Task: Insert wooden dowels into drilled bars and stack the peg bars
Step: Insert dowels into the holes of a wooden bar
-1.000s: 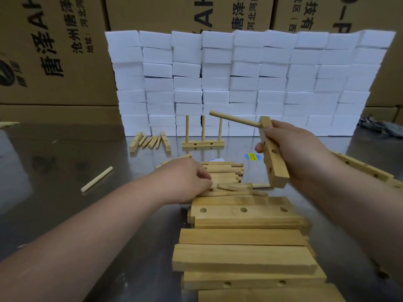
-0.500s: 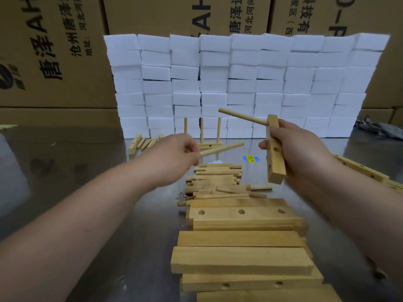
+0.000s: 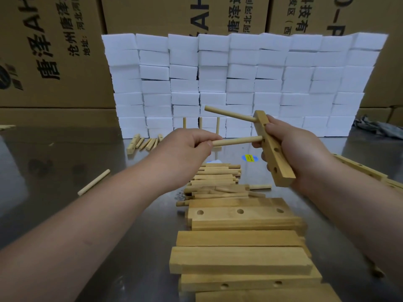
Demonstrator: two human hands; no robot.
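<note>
Now my right hand clamps the drilled bar above the table, one dowel seated at its top. Left hand fingers pinch a second dowel, tip touching the bar's next hole.

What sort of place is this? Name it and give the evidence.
Probably a small workshop or packing warehouse: printed cardboard cartons stacked behind, a wall of white foam blocks, and piled drilled bars on a metal worktable.

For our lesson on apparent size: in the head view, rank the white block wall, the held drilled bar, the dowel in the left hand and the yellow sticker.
1. white block wall
2. held drilled bar
3. dowel, partly hidden by the left hand
4. yellow sticker
</note>
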